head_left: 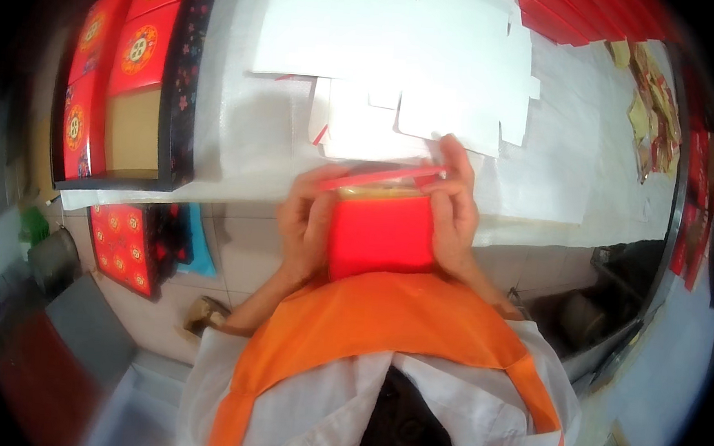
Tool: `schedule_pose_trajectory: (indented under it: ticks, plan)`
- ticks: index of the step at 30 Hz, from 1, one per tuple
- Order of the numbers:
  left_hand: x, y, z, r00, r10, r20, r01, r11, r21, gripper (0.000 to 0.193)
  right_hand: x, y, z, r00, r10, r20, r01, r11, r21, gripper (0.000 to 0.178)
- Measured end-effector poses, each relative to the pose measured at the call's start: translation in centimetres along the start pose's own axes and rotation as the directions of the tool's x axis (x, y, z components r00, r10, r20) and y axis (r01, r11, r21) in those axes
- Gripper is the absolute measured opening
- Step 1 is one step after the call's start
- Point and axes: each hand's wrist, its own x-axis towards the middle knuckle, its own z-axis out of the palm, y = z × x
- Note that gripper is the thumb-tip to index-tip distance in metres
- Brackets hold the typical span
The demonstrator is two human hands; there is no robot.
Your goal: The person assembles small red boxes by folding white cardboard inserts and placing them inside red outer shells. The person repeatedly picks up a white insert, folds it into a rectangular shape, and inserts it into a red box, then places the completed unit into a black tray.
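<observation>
A small red carton (381, 237) is held upright close to my orange apron, at the table's front edge. Its top is partly raised: a red flap (380, 176) stands along the far side, and a strip of yellowish, shiny material shows in the gap below it. My left hand (304, 216) grips the carton's left side, thumb on the near part and fingers by the flap. On the opposite side my right hand (456, 209) pinches the flap's right end, with its index finger raised. What lies inside the carton is mostly hidden.
Flat white cardboard blanks (368, 40) lie just beyond my hands. At left, a dark floral tray (187, 82) holds red boxes (141, 46) with round emblems. Red cartons (590, 15) are stacked at far right, near gold packets (656, 115). A red patterned box (123, 241) sits below the table.
</observation>
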Motion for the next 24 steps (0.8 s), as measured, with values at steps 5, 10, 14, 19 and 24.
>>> schedule_pose_trajectory:
  ticks: [5,10,14,19,24]
  plan:
    - [0.1,0.1,0.7,0.988,0.154,-0.030,-0.157,0.973,-0.167,0.027,-0.7,0.0,0.1,0.989,0.148,0.011,-0.143,0.930,0.340,0.028]
    - [0.5,3.0,1.6,0.999,-0.019,0.046,0.015,0.996,0.091,0.030,0.1,-0.8,0.3,0.986,0.165,0.013,-0.164,0.959,0.229,0.021]
    - [1.1,3.7,2.0,0.998,-0.007,0.057,-0.006,0.972,0.236,0.026,0.6,-2.1,0.4,0.958,0.286,-0.007,-0.275,0.927,0.253,0.015]
    - [1.4,3.0,1.2,0.988,0.024,0.154,-0.062,0.968,0.244,0.017,0.3,-0.6,-0.2,0.973,0.229,0.025,-0.227,0.933,0.278,0.008]
    - [1.3,2.9,1.1,0.985,0.060,0.161,-0.098,0.965,0.243,0.014,0.1,-0.3,0.0,0.965,0.263,0.011,-0.251,0.909,0.332,0.005]
